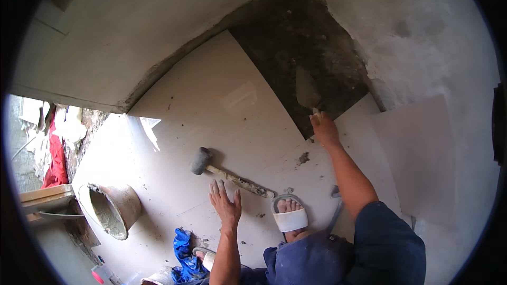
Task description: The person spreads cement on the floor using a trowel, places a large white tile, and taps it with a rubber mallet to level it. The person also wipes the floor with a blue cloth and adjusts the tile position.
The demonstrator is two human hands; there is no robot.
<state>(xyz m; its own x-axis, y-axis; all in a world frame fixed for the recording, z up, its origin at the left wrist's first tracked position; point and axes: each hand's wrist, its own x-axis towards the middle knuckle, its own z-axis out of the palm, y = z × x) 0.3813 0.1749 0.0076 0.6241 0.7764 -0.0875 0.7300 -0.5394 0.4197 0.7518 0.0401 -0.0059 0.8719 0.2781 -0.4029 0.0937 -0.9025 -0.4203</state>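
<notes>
A pointing trowel is in my right hand, its fingers wrapped round the handle. The grey blade reaches over a dark, rough patch of bare ground in the corner; whether it touches the ground I cannot tell. Large pale tiles border this patch on its left and near sides. My left hand has its fingers spread, with nothing in it, over the tiled floor. Just beyond its fingertips lies a rubber mallet with a dark head and a mortar-smeared handle.
At the left, a mortar-caked bucket lies tipped on its side. Blue cloth is bunched near my left foot. Beside my right foot lies a long-handled tool. A loose pale tile leans by the right wall. Red fabric hangs far left.
</notes>
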